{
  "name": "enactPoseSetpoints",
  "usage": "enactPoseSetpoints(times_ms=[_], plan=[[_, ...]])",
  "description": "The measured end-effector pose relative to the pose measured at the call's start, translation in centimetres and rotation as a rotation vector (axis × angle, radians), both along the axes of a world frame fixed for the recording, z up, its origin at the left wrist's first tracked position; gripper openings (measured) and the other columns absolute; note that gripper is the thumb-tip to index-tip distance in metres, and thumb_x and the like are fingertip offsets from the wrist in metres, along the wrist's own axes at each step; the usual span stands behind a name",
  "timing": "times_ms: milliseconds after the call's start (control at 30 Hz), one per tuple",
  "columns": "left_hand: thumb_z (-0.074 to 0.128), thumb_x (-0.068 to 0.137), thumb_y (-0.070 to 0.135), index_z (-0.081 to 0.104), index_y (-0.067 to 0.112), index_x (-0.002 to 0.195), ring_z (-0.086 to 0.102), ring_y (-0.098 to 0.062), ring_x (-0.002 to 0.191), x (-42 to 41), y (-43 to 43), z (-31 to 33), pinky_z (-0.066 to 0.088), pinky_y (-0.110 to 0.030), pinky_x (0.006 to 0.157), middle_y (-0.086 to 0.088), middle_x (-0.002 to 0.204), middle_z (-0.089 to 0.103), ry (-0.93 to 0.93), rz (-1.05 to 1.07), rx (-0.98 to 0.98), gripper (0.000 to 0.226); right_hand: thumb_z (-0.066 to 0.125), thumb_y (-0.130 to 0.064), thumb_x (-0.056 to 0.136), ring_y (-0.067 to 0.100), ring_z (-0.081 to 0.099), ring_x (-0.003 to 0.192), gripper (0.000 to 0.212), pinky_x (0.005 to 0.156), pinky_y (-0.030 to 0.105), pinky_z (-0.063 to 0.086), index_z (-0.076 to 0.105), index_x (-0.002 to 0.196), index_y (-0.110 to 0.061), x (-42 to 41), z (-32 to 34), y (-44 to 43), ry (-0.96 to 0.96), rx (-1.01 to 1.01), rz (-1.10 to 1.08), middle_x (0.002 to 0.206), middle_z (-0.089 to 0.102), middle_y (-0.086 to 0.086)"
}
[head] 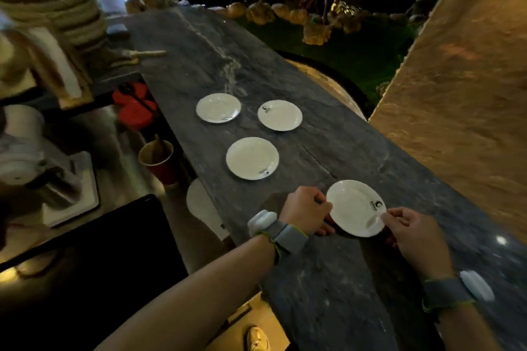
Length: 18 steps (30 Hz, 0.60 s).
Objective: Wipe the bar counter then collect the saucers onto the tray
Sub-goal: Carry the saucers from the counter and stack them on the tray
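Clutter fills the lower worktop on the left: a white appliance (25, 151), a red container (134, 108) with a black spoon on it, and a red paper cup (158, 158) with a wooden stick standing in it. Just right of these runs the dark stone bar counter (322, 279), reaching from the near edge away toward the far left. 4 white saucers sit on it. 2 lie side by side farther off, the far-left saucer (218, 108) and the far-right saucer (279, 115), near each other but apart. The middle saucer (252, 158) lies closer, on its own. The nearest saucer (356, 207), with a dark logo on its rim, is tilted between both hands. The left hand (308, 211) pinches its left rim, fingers curled under. The right hand (413, 232) grips its right rim with thumb on top. Each wrist wears a grey band with a white device. No tray can be made out
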<state>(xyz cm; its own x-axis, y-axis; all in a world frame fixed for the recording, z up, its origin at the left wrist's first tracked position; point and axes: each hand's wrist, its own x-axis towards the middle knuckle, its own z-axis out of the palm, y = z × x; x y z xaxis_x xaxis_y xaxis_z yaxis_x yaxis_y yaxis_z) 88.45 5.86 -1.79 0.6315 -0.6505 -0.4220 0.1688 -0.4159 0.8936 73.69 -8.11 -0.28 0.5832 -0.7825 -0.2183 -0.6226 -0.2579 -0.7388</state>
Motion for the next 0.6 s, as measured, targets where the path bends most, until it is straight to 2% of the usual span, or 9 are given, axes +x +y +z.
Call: enactPoseSetpoints(times_ms=[100, 167, 333, 467, 600], plan=[[0.057, 0.091, 0.012, 0.056, 0.013, 0.075, 0.073, -0.034, 0.066, 0.1, 1.5, -0.1, 0.061, -0.046, 0.064, -0.016, 0.066, 0.066, 0.007, 0.047, -0.027, 0.016, 0.064, -0.02, 0.09, 0.014, 0.065, 0.069, 0.007, 0.054, 0.027, 0.046, 0.07, 0.089, -0.016, 0.3, 0.8, 1.4, -0.019, -0.032, 0.026, 0.079, 0.072, 0.004], [0.058, 0.09, 0.013, 0.058, 0.013, 0.078, 0.073, -0.031, 0.064, 0.6, 3.4, 0.1, 0.061, -0.042, 0.063, -0.015, 0.067, 0.067, 0.026, 0.064, -0.037, 0.012, 0.065, -0.019, 0.09, 0.013, 0.066, 0.067, 0.007, 0.052, 0.024, 0.045, 0.069, 0.085, -0.02, 0.8, 1.4, 2.8, -0.051, 0.003, 0.049, 0.077, 0.072, 0.002], [0.062, 0.089, 0.007, 0.061, 0.006, 0.078, 0.067, -0.021, 0.049, 2.3, 11.2, 0.9, 0.056, -0.027, 0.048, -0.014, 0.066, 0.065, 0.099, 0.202, -0.181, 0.011, 0.066, -0.015, 0.089, 0.019, 0.069, 0.065, 0.007, 0.061, 0.035, 0.054, 0.07, 0.085, -0.015, 3.9, 2.6, 8.1, -0.085, -0.013, 0.207, 0.071, 0.073, 0.004], [0.064, 0.088, 0.008, 0.066, 0.004, 0.083, 0.068, -0.022, 0.056, 2.7, 18.9, 1.7, 0.057, -0.028, 0.054, -0.015, 0.072, 0.069, 0.075, 0.337, -0.208, 0.007, 0.065, -0.019, 0.09, 0.014, 0.07, 0.062, 0.006, 0.063, 0.036, 0.057, 0.07, 0.087, -0.017, 6.8, 2.5, 13.4, -0.083, 0.041, 0.37, 0.071, 0.074, 0.001], [0.063, 0.089, 0.011, 0.069, 0.0, 0.094, 0.071, -0.023, 0.063, 2.7, 28.0, 1.4, 0.06, -0.028, 0.061, -0.017, 0.079, 0.072, 0.023, 0.517, -0.17, 0.013, 0.062, -0.023, 0.091, 0.014, 0.071, 0.067, 0.006, 0.066, 0.036, 0.058, 0.068, 0.091, -0.02, 10.5, 2.0, 20.6, -0.043, 0.124, 0.569, 0.076, 0.074, 0.0]])
